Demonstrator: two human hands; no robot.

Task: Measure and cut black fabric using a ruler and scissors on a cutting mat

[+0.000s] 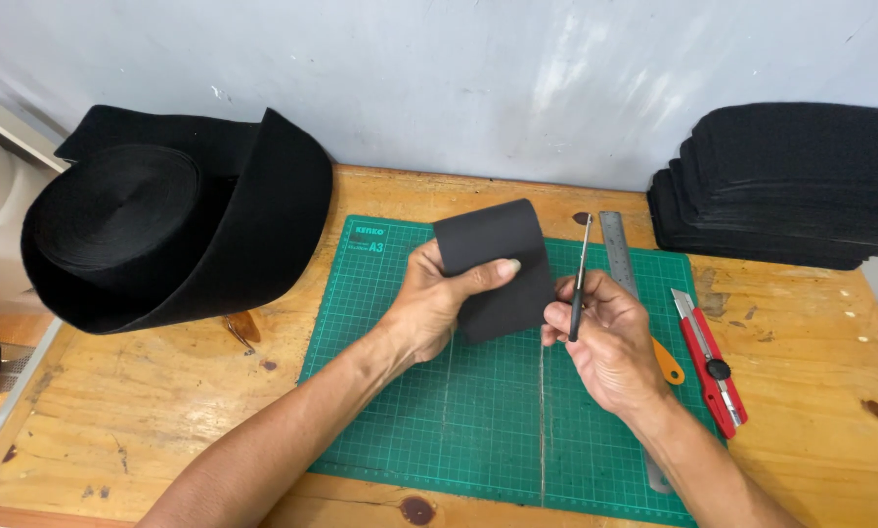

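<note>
Scanning from your left:
Roll: a big coil of wide black band [180, 230] sits on the wooden table [116, 411] at far left, loose end trailing toward the wall, well apart from both hands.
Mat: the green cutting mat [439, 411] lies under your forearms at the table's middle.
Left hand: your left hand [429, 308] is closed on the black strip piece [498, 269], thumb across its front face, fingers behind it.
Strip: the piece is lifted above the mat, between your hands, its long axis running up and slightly away from you; its right edge faces your right hand.
Right hand: your right hand [605, 337] pinches a thin dark tool [578, 284] upright, tip pointing away from you, just beside the strip's right edge. You cannot tell from this view whether tool and strip touch.
Nearer hand: the left already has the strip; the right is just beside it.
Ruler: a steel ruler [617, 244] lies on the mat behind your right hand.
Knife: a red utility knife [710, 362] rests at the mat's right edge, untouched.
Stack: cut black pieces [791, 186] are piled at far right against the wall.
</note>
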